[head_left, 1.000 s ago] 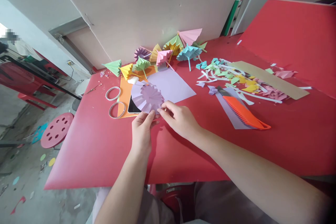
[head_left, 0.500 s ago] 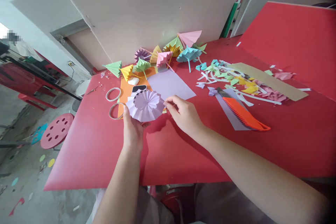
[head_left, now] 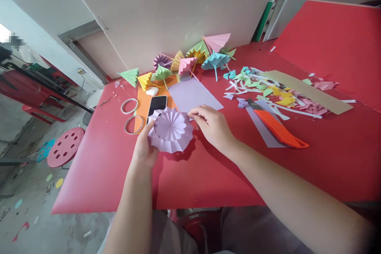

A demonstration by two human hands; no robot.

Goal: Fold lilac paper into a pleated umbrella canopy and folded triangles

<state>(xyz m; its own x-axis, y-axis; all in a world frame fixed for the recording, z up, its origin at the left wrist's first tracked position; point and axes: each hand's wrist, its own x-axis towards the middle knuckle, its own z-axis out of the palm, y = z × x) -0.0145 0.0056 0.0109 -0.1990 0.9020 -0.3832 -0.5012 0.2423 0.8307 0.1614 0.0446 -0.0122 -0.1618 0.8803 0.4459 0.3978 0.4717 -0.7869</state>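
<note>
The person sits at a red table (head_left: 98, 174), and both hands are on one thing: a pleated lilac rosette (head_left: 172, 130), a round fan of folded paper held just above the tabletop, near the front edge and a little left of the person's middle.

The left hand (head_left: 145, 147) comes in from below and to the left. Its thumb lies against the rosette's left rim and the rest of the fingers go under or behind the paper, so it is closed on that side in a light hold (how many fingers are underneath I cannot tell). The right hand (head_left: 212, 126) reaches in from the right, fingers bunched together and pinching the rim at the upper right.

So the rosette sits squarely between the two hands, left hand at its lower left, right hand at its upper right, with its pleated face tilted up toward the person. Being round, it has no real long axis; the line that matters runs from one grip to the other, slanting up to the right. The left hand carries it; the right only nips the edge.

Just behind the rosette lie a phone (head_left: 156, 104) on an orange sheet (head_left: 142, 105) and a flat lilac sheet (head_left: 192, 94). Two metal rings (head_left: 131, 115) rest to the left. Further back, paper umbrellas (head_left: 190, 61) line the wall. To the right are an orange cutter (head_left: 278, 129) and a litter of scraps (head_left: 268, 89).
</note>
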